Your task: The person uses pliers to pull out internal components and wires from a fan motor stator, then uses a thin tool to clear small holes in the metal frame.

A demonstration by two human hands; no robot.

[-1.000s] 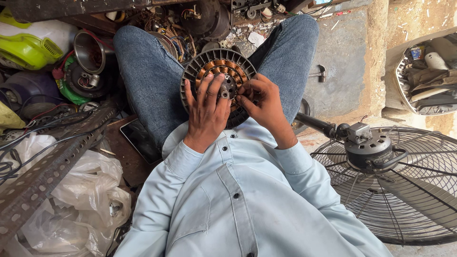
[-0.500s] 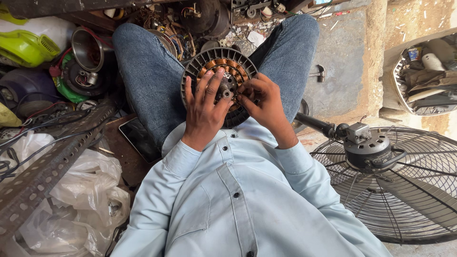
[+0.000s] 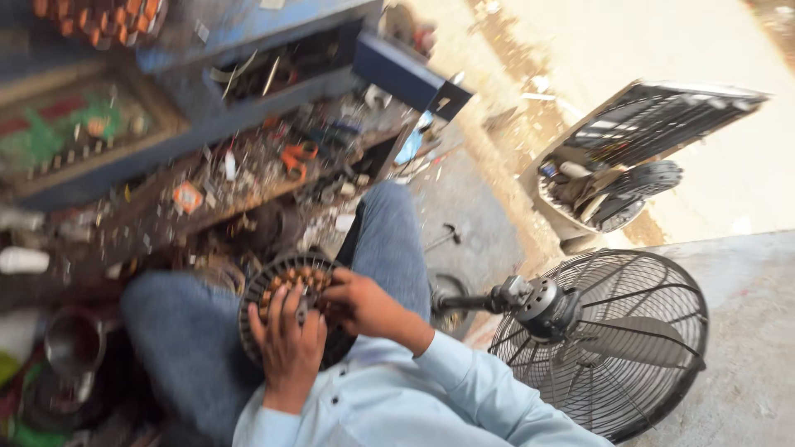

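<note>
Nearest to the camera, the left hand [image 3: 288, 352] lies flat with spread fingers on the round dark metal motor stator with copper-coloured windings [image 3: 281, 285], which rests on the person's lap between the two knees in blue jeans. The right hand [image 3: 358, 302] is curled over the right side of the same stator, and its fingertips press into the windings. Both hands hold the stator, and neither holds a tool as far as I can see; the picture is somewhat blurred.

I judge that the stator is heavy and stiff, because it looks like stacked steel with many coils. The outer ring with its ribs seems the safe place to take hold, with one hand on each side. The copper wires are thin and probably easy to scratch or bend, so pressing hard on them could do damage.

Just to the right of the right hand lies a dark round wire-cage fan with a motor at its centre [image 3: 609, 339], on the grey concrete floor [image 3: 745, 331]. Beyond the hands, a blue cluttered workbench surface [image 3: 248, 165] carries small parts, too blurred to name. Far to the right, an open grey appliance casing [image 3: 629, 165] leans on the pale ground.
</note>
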